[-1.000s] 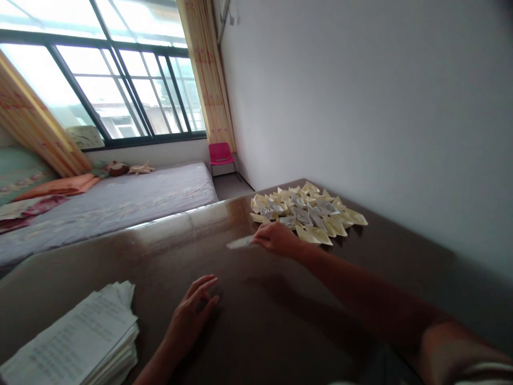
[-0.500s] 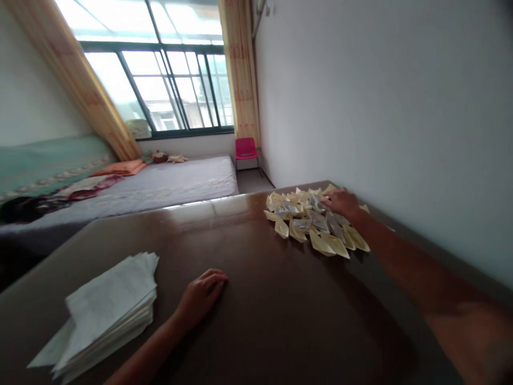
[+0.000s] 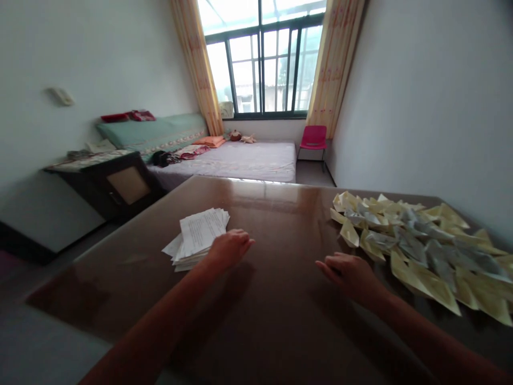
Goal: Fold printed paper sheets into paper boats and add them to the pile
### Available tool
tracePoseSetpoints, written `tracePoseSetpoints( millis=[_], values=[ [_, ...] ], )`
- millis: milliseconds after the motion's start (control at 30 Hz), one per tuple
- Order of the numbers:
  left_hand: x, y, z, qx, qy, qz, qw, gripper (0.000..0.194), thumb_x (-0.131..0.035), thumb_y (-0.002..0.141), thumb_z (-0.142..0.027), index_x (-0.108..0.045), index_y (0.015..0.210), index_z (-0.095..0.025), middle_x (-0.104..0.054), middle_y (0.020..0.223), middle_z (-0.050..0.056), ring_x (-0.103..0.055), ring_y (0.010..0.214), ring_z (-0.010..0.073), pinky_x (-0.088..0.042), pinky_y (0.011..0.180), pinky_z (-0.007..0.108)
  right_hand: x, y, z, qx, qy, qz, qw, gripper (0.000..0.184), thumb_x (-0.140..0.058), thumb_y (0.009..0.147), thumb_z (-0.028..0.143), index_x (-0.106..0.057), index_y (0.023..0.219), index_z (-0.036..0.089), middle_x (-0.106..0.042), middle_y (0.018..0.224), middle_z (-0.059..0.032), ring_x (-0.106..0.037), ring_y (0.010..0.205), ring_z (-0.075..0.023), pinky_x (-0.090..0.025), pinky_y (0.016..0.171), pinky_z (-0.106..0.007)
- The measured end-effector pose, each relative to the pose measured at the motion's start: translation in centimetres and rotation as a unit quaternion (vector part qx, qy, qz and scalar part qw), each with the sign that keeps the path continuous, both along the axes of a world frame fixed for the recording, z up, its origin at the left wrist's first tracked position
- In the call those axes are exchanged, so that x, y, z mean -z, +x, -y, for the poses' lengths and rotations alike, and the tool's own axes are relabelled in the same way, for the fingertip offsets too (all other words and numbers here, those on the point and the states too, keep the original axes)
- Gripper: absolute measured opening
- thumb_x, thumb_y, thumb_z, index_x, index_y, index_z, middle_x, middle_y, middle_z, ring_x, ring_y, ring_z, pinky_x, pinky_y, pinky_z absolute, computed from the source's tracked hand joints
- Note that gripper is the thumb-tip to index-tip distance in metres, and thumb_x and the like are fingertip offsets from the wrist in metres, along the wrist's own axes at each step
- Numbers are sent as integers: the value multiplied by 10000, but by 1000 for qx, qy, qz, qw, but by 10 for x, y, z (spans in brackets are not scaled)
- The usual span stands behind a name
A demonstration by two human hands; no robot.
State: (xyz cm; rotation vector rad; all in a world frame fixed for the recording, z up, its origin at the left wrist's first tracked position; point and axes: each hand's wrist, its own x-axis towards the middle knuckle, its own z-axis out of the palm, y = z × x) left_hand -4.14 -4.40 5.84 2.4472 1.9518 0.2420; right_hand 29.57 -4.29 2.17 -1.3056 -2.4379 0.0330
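My left hand (image 3: 232, 247) hovers over the dark table at the right side of a stack of printed paper sheets (image 3: 202, 232). Its fingers are curled together and nothing shows in them. My right hand (image 3: 348, 274) is above the table, left of a pile of folded paper boats (image 3: 414, 243). The fingers of that hand bend loosely, with the thumb apart and nothing held. Cream and greyish boats lie close together in the pile, some overlapping. My forearm passes in front of the table near the pile's lower edge.
The glossy brown table (image 3: 276, 321) spans the foreground. Beyond it are a bed (image 3: 264, 158), a pink chair (image 3: 313, 138) and a window with curtains. A dark cabinet (image 3: 120, 187) stands at the left, and a white wall (image 3: 420, 107) rises on the right.
My right hand has left the paper boats and come back toward the table's middle. My left hand has risen near the paper stack, its fingers more curled. The view has swung left.
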Motion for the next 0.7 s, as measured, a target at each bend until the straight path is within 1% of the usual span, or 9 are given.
tracePoseSetpoints(
  millis=[33, 67, 100, 167, 233, 333, 467, 600, 700],
  values=[
    [-6, -18, -6, -52, -1, -12, 999, 296, -387, 939, -411, -623, 937, -233, -646, 997, 32, -603, 948, 178, -440, 769, 262, 2, -10, 0, -28, -12, -1, 1000, 483, -375, 946, 478, -522, 578, 202, -532, 574, -13, -489, 512, -121, -248, 537, -272],
    [-11, -35, -13, -84, -1, -17, 996, 252, -426, 920, -384, -607, 1006, -231, -630, 1086, 46, -579, 1036, 197, -436, 816, 278, 2, -19, 0, -53, -25, -4, 998, 471, -381, 948, 469, -519, 585, 202, -529, 574, -11, -495, 532, -123, -249, 543, -271],
    [-13, -50, -18, -106, -7, -21, 994, 251, -498, 879, -382, -599, 1029, -208, -615, 1139, 73, -567, 1069, 220, -435, 839, 294, 1, -29, -1, -80, -38, -8, 996, 460, -387, 949, 458, -516, 589, 202, -528, 574, -9, -501, 554, -125, -253, 551, -269],
    [-11, -73, -26, -133, -36, -27, 990, 319, -598, 800, -411, -597, 1030, -189, -627, 1132, 92, -586, 1040, 238, -444, 831, 301, -3, -48, -3, -126, -55, -13, 990, 448, -394, 950, 443, -514, 592, 204, -529, 574, -9, -496, 575, -129, -250, 555, -273],
    [-5, -84, -29, -142, -62, -31, 987, 348, -624, 772, -420, -601, 1035, -192, -649, 1112, 93, -608, 1004, 239, -450, 810, 295, -6, -68, -7, -162, -62, -18, 985, 439, -399, 951, 432, -512, 593, 205, -526, 570, -8, -488, 588, -133, -249, 559, -274],
    [-1, -84, -27, -125, -89, -36, 987, 336, -638, 759, -401, -618, 1032, -206, -675, 1085, 77, -619, 998, 235, -441, 816, 281, -6, -97, -16, -196, -72, -38, 977, 425, -417, 943, 418, -502, 587, 203, -501, 550, -1, -462, 586, -132, -245, 559, -274],
    [-6, -79, -23, -107, -107, -45, 988, 278, -644, 751, -382, -654, 964, -205, -701, 986, 66, -633, 940, 242, -437, 781, 286, 10, -127, -26, -191, -110, -92, 971, 429, -443, 928, 420, -466, 564, 194, -462, 563, 10, -414, 545, -111, -250, 544, -262],
    [-6, -78, -22, -113, -109, -58, 986, 204, -623, 758, -348, -679, 889, -202, -710, 899, 78, -642, 862, 248, -431, 722, 295, 30, -134, -28, -178, -147, -146, 962, 444, -431, 932, 411, -410, 547, 191, -413, 559, 19, -391, 540, -106, -276, 542, -243],
    [-3, -77, -22, -120, -107, -66, 985, 170, -591, 776, -333, -688, 841, -209, -712, 859, 73, -642, 818, 239, -421, 702, 297, 36, -129, -28, -174, -165, -171, 956, 451, -425, 934, 414, -415, 542, 191, -424, 558, 15, -392, 543, -110, -294, 546, -240]
  ],
)
